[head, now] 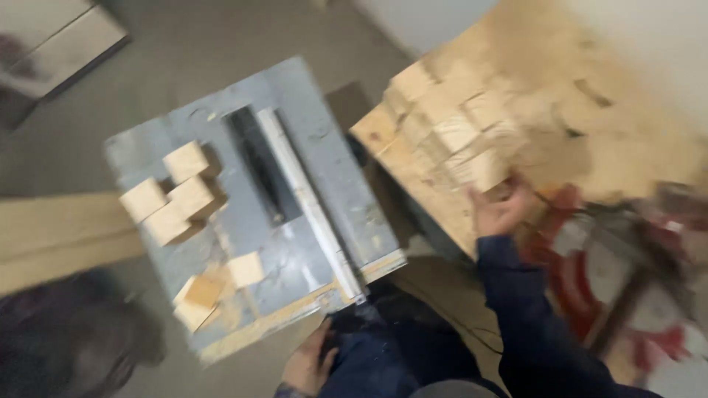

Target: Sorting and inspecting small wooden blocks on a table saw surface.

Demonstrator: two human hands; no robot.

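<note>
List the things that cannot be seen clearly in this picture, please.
- Right hand, head view: motion blur hides whether it grips a wooden block in the stack of blocks or only touches it.
- Left hand, head view: partly cut off by the bottom edge; its grip is unclear.
- Red frame, head view: too blurred to identify.
- Dark shape at lower left: blurred beyond recognition.

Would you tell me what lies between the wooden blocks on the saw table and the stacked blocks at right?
Head view: a dark blade slot and pale fence rail.
</note>
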